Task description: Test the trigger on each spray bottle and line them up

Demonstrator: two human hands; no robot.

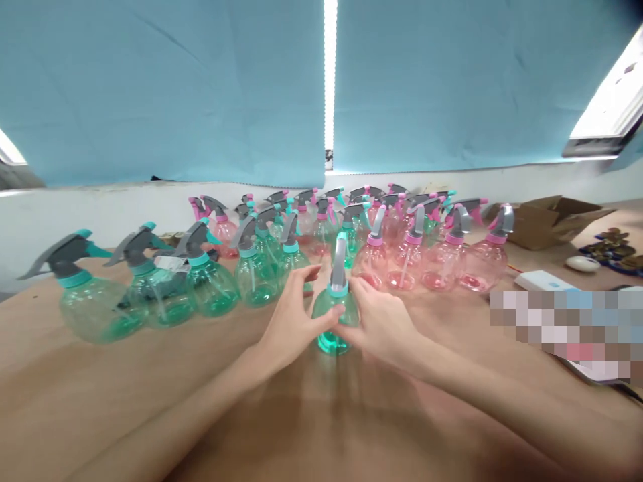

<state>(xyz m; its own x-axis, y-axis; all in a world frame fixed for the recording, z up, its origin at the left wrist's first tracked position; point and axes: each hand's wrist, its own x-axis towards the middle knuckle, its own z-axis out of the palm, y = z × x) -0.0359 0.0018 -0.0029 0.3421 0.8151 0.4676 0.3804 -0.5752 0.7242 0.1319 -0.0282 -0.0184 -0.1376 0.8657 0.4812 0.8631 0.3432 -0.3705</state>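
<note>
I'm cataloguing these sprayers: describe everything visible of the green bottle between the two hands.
The green spray bottle is a round, see-through plastic body with a teal collar and grey trigger head. It stands upright on the brown table, in front of rows of similar green bottles and pink bottles. The left hand and right hand clasp its sides just below the collar.

No writing can be read on anything.
</note>
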